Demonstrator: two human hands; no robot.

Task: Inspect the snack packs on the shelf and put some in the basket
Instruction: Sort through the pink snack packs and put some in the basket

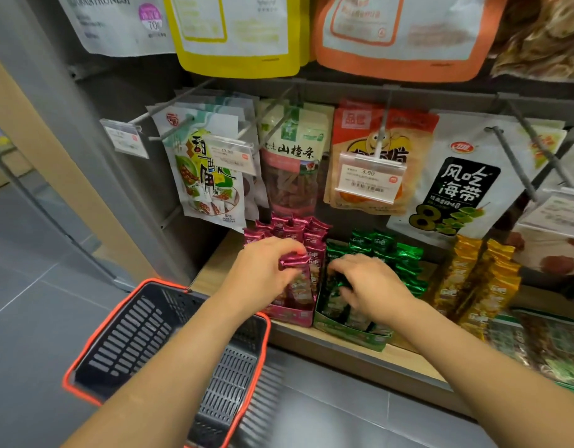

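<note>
Hands first: our left hand (263, 273) pinches the crimped top of a pink pack (293, 260), and our right hand (373, 286) curls round a green pack (339, 282) in the green box (350, 334) just right. Both packs are among tight neighbours on the shelf (344, 354). The basket (133, 334) is near-left, under our left forearm. Pulling both at once could, we judge, drag neighbours out or tip a box; the thin pinch may slip.
</note>
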